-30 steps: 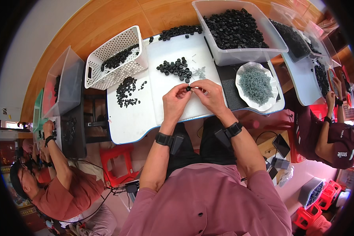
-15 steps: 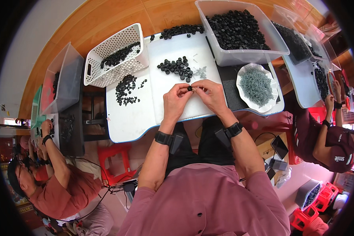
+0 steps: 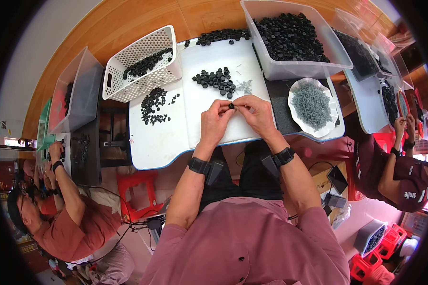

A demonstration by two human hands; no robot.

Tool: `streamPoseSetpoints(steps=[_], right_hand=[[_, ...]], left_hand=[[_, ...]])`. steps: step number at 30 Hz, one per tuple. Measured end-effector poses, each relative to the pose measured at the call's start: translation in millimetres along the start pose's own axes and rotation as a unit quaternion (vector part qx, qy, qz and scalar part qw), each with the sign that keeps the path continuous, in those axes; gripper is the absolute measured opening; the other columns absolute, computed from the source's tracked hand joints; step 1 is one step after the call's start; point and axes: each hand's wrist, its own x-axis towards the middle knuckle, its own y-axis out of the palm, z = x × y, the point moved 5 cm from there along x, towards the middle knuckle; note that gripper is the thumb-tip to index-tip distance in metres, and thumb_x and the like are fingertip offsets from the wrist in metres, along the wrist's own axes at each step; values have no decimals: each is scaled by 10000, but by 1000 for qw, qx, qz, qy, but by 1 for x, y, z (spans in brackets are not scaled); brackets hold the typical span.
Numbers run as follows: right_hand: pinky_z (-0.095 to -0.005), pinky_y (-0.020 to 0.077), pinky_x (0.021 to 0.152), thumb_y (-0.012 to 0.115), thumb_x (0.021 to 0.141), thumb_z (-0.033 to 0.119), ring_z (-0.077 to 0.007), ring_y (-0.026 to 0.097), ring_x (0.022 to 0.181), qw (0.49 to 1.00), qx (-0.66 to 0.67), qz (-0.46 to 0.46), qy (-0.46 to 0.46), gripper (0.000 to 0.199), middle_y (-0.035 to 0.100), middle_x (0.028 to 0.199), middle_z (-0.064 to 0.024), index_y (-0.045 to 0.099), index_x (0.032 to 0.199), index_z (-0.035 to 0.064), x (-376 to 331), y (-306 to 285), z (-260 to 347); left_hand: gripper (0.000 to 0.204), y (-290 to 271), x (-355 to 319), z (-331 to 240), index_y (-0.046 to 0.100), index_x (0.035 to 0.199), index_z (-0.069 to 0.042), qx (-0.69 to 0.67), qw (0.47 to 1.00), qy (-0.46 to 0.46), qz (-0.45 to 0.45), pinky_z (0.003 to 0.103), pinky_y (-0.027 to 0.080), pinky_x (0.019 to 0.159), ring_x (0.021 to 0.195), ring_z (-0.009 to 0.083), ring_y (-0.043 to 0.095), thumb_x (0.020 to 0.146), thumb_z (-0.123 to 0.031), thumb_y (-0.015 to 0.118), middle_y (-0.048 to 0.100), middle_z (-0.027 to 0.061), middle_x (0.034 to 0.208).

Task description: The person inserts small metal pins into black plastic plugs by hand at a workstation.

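Between the fingertips of my left hand [image 3: 214, 123] is a small black round part [image 3: 231, 106], held just above the white table. My right hand [image 3: 257, 117] pinches close against its right side; whatever those fingers hold is too small to make out. Just beyond my fingers lies a loose group of black round caps [image 3: 217, 80]. To their right is a small heap of greyish screws [image 3: 244, 87], with a couple of single ones farther off. Smaller black pieces [image 3: 153, 105] lie spread on the table's left part.
A white perforated basket [image 3: 152, 83] with black pieces stands at the back left. At the back right is a clear bin [image 3: 290, 71] full of black round parts. A scalloped white dish [image 3: 333, 112] of screws sits right. Co-workers [image 3: 73, 228] sit on both sides.
My hands stay together at the black part, with only slight finger movement. The whole view has shifted a little.
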Motion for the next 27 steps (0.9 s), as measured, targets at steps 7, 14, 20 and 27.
streamPoseSetpoints(steps=[7,14,20,27], right_hand=[[-361,589,719,753,821,-29,-291,734,845,994,-65,-18,-91,130,755,915,-114,749,936,30,-2,2,5],[-371,590,687,748,830,-20,-289,740,790,983,-116,-15,-139,152,750,894,-100,733,961,56,-5,5,14],[-365,592,682,731,852,-22,-286,744,783,974,-142,-9,-178,197,751,898,-102,713,1030,60,-8,6,20],[-337,586,686,717,901,-3,-243,755,788,998,-13,-8,-53,137,757,927,-111,703,1034,25,-8,5,11]], left_hand=[[221,0,0,1,700,1124,27,9,1000,2,-3,270,581,774,877,138,751,920,-35,756,791,109,957],[244,-3,4,2,707,1153,11,24,1000,-3,4,262,577,772,866,112,735,918,-36,747,792,99,960],[313,-8,9,8,714,1212,17,-106,991,-54,59,265,577,793,862,105,729,933,-115,759,796,78,938],[269,-6,12,16,725,1170,52,-138,982,-110,74,236,561,819,892,101,711,971,-130,733,783,77,976]])
